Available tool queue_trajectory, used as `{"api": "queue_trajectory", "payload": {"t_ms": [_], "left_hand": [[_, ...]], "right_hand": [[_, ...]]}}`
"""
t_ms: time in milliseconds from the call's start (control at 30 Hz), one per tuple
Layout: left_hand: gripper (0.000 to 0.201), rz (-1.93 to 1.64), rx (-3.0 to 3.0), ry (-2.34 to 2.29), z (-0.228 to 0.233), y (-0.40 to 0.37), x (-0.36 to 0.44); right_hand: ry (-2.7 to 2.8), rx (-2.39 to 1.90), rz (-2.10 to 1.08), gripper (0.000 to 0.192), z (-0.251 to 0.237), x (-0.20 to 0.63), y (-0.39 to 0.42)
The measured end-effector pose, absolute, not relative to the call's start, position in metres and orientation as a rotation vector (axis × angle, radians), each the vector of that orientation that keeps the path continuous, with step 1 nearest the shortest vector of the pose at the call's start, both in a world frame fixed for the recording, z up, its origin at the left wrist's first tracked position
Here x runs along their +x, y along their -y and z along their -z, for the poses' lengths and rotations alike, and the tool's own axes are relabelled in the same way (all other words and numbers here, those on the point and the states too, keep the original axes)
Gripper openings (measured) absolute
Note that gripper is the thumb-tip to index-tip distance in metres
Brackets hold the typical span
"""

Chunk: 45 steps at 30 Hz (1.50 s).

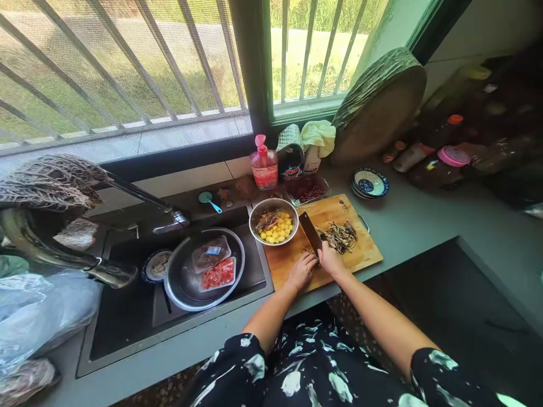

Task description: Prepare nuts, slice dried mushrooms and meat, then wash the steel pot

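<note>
My right hand (331, 260) is wrapped round the handle of a cleaver (311, 230), its dark broad blade pointing away from me over a wooden cutting board (284, 268). Left of the blade, my left hand (302, 272) has its fingers curled down onto a few thin brown strips (307, 250), mostly hidden under it. A pile of cut brown, stringy pieces (341, 236), perhaps dried vegetable or mushroom, lies right of the cleaver. On the board's far left corner stands a metal bowl (253, 227) with yellow balls (278, 229) and some brown pieces in liquid.
Left of the board, a sink (127, 333) holds a large basin (186, 297) with packaged red meat (218, 274). Behind stand a pink pump bottle (265, 169) and a plastic tray (309, 189). Small patterned dishes (370, 183) sit right; a round chopping block (382, 113) leans by the window.
</note>
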<state>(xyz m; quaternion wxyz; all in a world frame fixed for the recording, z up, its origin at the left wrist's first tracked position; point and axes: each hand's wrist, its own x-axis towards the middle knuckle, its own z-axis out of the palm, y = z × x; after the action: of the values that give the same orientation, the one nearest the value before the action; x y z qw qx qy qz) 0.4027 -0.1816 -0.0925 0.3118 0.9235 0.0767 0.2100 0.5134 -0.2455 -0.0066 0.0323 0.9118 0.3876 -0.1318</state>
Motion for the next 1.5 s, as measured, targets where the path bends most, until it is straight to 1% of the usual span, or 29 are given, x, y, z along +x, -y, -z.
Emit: {"api": "queue_trajectory", "payload": {"t_ms": [167, 300, 400, 500, 633, 767, 867, 1233, 1500], "left_hand": [[0.028, -0.555, 2.451, -0.2, 0.094, 0.182, 0.403], [0.027, -0.553, 2.453, -0.196, 0.097, 0.182, 0.403], [0.026, -0.585, 2.453, -0.195, 0.098, 0.182, 0.402], [0.026, -0.62, 2.46, -0.21, 0.097, 0.184, 0.4], [0.026, -0.646, 2.478, -0.214, 0.095, 0.185, 0.4], [0.025, -0.673, 2.47, -0.209, 0.096, 0.185, 0.4], [0.024, -0.675, 2.465, -0.209, 0.097, 0.185, 0.4], [0.024, -0.611, 2.492, -0.245, 0.091, 0.185, 0.402], [0.025, -0.603, 2.475, -0.252, 0.094, 0.186, 0.403]], "right_hand": [[-1.136, 2.803, 0.379, 0.018, 0.014, 0.502, 0.25], [-1.072, 2.827, 0.319, 0.021, 0.022, 0.5, 0.25], [-1.058, 2.866, 0.36, 0.025, 0.025, 0.513, 0.249], [-1.068, 2.908, 0.399, 0.027, 0.022, 0.528, 0.249], [-1.1, 2.852, 0.319, 0.023, 0.01, 0.533, 0.25], [-1.22, 2.77, 0.363, 0.022, -0.005, 0.522, 0.261], [-1.226, 2.715, 0.405, 0.021, -0.007, 0.508, 0.272], [-1.16, 2.681, 0.35, 0.019, 0.016, 0.476, 0.308], [-1.137, 2.682, 0.466, 0.02, 0.015, 0.491, 0.279]]}}
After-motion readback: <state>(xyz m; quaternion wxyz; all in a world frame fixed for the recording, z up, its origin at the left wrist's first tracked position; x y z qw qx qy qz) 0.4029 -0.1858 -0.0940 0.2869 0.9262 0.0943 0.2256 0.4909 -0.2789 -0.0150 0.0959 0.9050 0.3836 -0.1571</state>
